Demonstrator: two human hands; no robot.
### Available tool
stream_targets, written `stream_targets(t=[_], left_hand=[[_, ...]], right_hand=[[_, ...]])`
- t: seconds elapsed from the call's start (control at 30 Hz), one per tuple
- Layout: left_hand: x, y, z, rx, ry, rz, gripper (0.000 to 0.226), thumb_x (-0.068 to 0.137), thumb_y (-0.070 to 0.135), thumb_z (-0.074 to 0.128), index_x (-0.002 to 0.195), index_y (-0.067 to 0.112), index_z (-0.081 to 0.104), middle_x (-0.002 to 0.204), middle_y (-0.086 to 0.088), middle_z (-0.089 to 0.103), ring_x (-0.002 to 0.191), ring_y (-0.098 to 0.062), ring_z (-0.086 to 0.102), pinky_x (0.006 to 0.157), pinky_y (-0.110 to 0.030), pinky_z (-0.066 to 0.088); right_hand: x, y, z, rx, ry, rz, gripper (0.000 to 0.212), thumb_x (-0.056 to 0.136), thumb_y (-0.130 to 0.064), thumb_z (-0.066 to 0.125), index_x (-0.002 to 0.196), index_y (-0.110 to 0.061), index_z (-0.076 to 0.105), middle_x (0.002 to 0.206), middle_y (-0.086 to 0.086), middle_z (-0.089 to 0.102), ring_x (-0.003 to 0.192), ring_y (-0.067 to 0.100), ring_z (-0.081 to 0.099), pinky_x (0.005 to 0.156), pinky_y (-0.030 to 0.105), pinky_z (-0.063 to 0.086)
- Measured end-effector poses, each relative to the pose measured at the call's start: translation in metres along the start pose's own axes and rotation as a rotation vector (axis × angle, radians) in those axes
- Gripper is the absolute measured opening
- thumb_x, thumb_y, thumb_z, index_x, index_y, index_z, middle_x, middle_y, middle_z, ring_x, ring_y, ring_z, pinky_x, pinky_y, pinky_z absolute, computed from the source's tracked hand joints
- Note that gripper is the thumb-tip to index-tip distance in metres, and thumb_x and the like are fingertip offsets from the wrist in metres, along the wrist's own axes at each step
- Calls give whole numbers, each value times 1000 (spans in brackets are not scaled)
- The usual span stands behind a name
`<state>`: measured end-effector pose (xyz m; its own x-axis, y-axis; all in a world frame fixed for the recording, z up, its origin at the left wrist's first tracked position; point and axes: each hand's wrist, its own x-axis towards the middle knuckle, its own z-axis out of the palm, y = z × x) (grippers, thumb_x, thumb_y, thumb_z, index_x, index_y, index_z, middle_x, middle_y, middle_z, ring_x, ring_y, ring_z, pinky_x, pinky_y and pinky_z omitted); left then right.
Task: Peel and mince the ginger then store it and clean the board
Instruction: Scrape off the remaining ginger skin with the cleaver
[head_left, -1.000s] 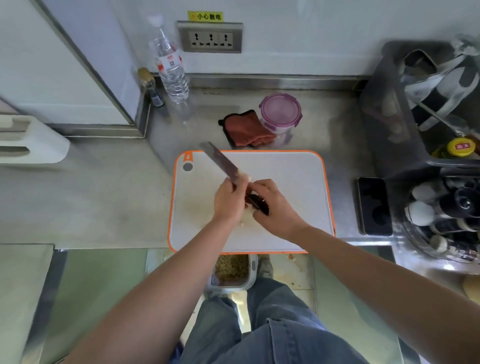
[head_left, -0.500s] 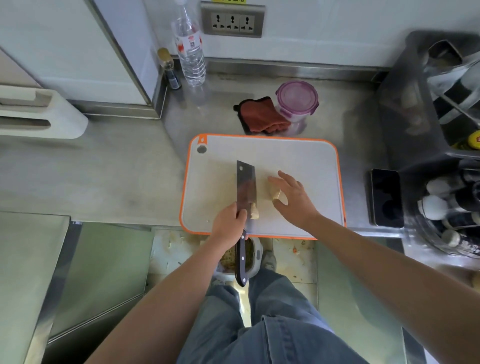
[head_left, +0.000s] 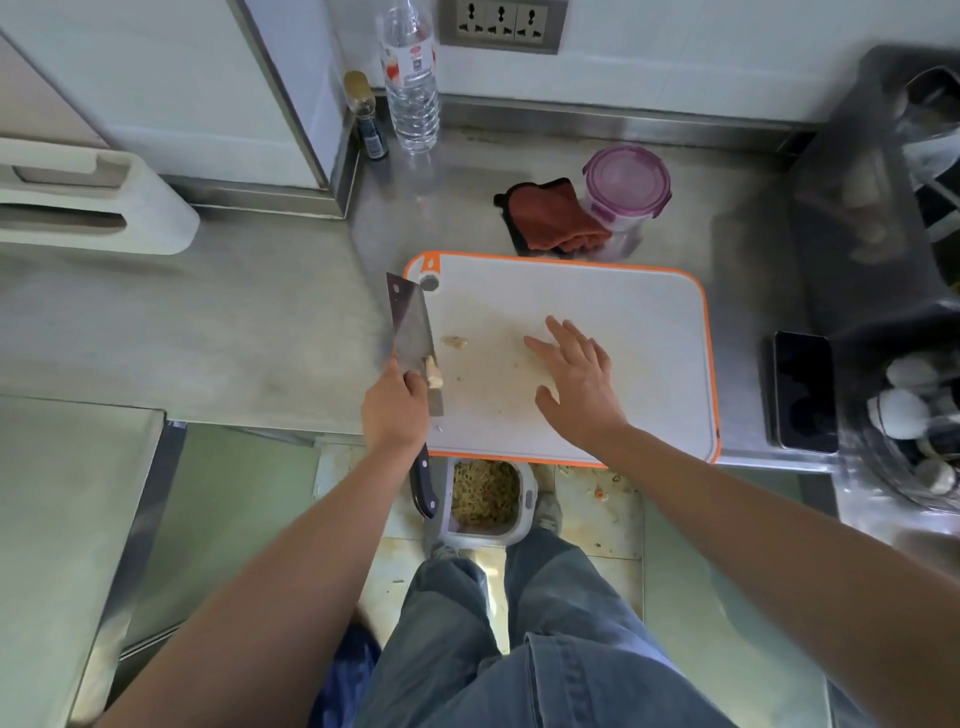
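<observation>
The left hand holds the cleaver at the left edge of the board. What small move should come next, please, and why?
Probably the right hand should reach over and wipe the ginger piece off the cleaver onto the cutting board. It clings to the blade beside the left hand, while the right hand hovers open and holds nothing.

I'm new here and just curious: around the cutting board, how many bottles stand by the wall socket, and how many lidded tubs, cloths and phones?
Bottles: 2 (water bottle, small dark bottle)
Lidded tub: 1
Cloth: 1
Phone: 1
Total: 5
</observation>
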<state>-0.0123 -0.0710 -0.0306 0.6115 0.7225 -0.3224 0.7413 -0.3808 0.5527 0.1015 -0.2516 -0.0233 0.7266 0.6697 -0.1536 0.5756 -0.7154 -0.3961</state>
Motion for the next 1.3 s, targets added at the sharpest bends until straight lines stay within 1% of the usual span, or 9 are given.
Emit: stream_targets(t=[0.17,0.3,0.43,0.53,0.6,0.73,0.93,1.13,1.3], left_hand=[[-8,1,6,16,-80,156,23,100,20,36,97,4,52,80,-15,60,78,-37,61,64,-36,41],[-1,-3,0,84,-37,96,33,101,20,35,122,0,52,101,-21,66,95,-40,60,76,-41,44],[8,-8,-10,90,15,22,27,100,18,35,109,-1,52,95,-21,65,89,-40,60,69,-38,37],[9,-8,-16,70,34,-2,20,100,16,35,95,2,49,88,-21,62,80,-37,56,64,-35,31],[9,-7,-14,2,12,35,19,99,17,36,90,6,47,84,-19,63,72,-34,56,62,-36,35],[7,-2,-4,-200,-98,83,24,98,24,40,96,6,55,77,-16,64,66,-36,63,64,-47,54],[1,9,-3,-362,-207,21,22,97,16,41,92,-2,54,76,-24,63,42,-23,54,41,-31,46],[2,2,-9,-240,-160,43,20,95,16,40,81,5,50,62,-9,53,57,-34,62,55,-42,51],[5,-8,-18,-184,-2,1,24,94,18,38,69,16,38,59,-3,47,63,-38,63,62,-44,48]], right_hand=[[8,-14,11,-16,-18,-83,57,87,-10,51,143,-19,38,158,5,17,147,22,4,119,37,-4],[13,-16,18,-50,-97,-72,54,90,-14,49,143,-20,39,157,4,22,147,20,6,117,35,-9],[14,-8,15,-51,-136,30,53,91,-15,49,142,-18,39,155,5,24,146,19,9,116,32,-9],[15,-7,14,-47,-112,37,50,91,-15,50,140,-19,41,152,4,31,143,20,18,118,34,-3],[19,-13,13,53,-96,1,47,91,-16,52,137,-21,45,146,2,39,134,21,35,117,38,15],[29,-39,13,403,-134,-93,41,90,-13,60,130,-19,52,125,0,49,89,10,61,87,34,51],[37,-49,20,388,-115,-53,34,79,-16,74,110,-18,59,100,-1,50,72,14,57,76,35,53],[42,-41,23,523,-115,200,17,79,-14,73,85,-17,57,76,2,61,63,13,54,59,25,47],[45,-32,27,461,-96,288,26,87,-2,57,112,-9,61,104,7,59,80,22,61,77,31,51]])
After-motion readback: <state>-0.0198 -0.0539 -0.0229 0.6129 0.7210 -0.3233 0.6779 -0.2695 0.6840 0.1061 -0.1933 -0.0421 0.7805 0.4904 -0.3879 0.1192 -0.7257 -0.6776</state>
